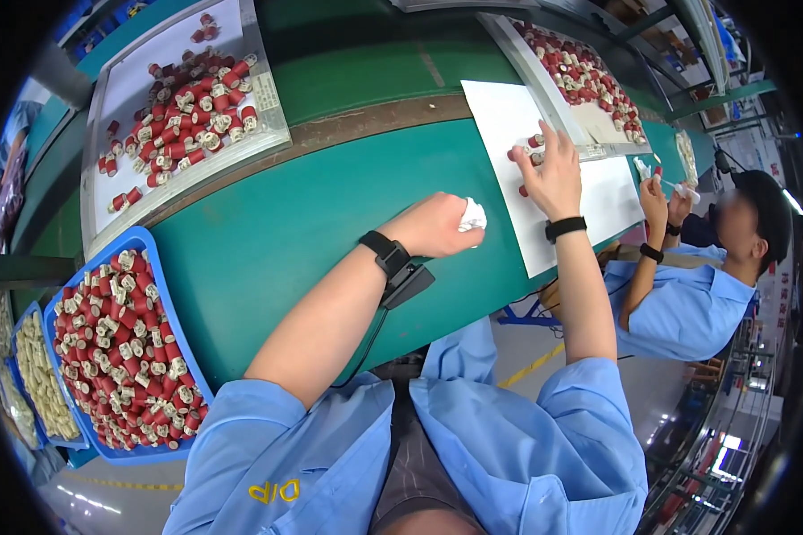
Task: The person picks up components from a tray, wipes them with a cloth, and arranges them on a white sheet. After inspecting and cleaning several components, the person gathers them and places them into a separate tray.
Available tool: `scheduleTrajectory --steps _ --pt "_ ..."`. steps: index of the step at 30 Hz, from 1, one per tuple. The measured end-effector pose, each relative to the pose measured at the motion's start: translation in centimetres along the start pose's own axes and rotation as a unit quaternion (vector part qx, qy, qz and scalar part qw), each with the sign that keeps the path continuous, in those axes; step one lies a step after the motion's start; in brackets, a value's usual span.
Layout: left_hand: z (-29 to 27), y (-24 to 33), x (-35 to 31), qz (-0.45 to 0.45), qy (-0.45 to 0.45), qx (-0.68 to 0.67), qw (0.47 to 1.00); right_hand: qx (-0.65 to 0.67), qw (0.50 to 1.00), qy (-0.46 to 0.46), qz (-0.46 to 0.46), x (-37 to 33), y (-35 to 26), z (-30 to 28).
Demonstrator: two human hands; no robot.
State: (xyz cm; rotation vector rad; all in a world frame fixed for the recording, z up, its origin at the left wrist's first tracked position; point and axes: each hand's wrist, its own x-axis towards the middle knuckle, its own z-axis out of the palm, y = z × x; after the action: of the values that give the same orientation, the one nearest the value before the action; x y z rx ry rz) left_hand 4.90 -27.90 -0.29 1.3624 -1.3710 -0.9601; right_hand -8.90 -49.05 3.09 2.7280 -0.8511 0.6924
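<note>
My left hand (439, 226) is closed round a crumpled white cloth (473, 216) above the green table mat. Over a white sheet (500, 116) to the right reaches my right hand (555, 178), its fingers spread and its thumb apart. Close to those fingertips lie a few small red-and-cream cylindrical parts (524, 190); whether I touch any of them I cannot tell. The left wrist carries a black strap with a small box and a cable, and the right wrist has a black band.
A framed tray (277, 111) of red-and-cream parts lies far left, another tray (544, 76) far right. At near left stands a blue bin (163, 285) heaped with the same parts. A co-worker (687, 294) in blue handles a small part at the right.
</note>
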Motion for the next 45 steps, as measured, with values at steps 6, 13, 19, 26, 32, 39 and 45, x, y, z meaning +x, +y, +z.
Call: scheduleTrajectory --steps 6,13,19,26,32,39,45 --pt "0.0 -0.3 -0.1 0.008 0.005 -0.008 1.000 0.057 0.994 -0.094 0.029 0.8 0.1 0.8" --pt "0.1 -0.7 0.0 0.011 -0.004 0.034 0.999 0.004 0.998 -0.065 0.003 -0.3 -0.8 1.8" --pt "0.0 -0.5 0.2 0.017 -0.007 0.035 0.999 0.038 0.997 -0.066 0.014 1.8 -0.6 2.0" --pt "0.2 -1.3 0.0 0.028 0.007 0.029 0.999 0.073 0.994 -0.076 0.002 1.7 -1.8 2.0" --pt "0.1 0.1 -0.2 0.011 -0.001 0.027 1.000 0.126 0.984 0.025 -0.121 2.9 -4.0 0.5" --pt "-0.6 -0.4 -0.3 0.017 -0.018 0.064 0.998 0.482 0.856 -0.171 -0.077 8.7 -18.5 -1.8" --pt "1.0 -1.4 0.0 0.083 0.060 -0.025 0.994 0.537 0.755 -0.363 -0.103 16.3 -29.6 -1.7"
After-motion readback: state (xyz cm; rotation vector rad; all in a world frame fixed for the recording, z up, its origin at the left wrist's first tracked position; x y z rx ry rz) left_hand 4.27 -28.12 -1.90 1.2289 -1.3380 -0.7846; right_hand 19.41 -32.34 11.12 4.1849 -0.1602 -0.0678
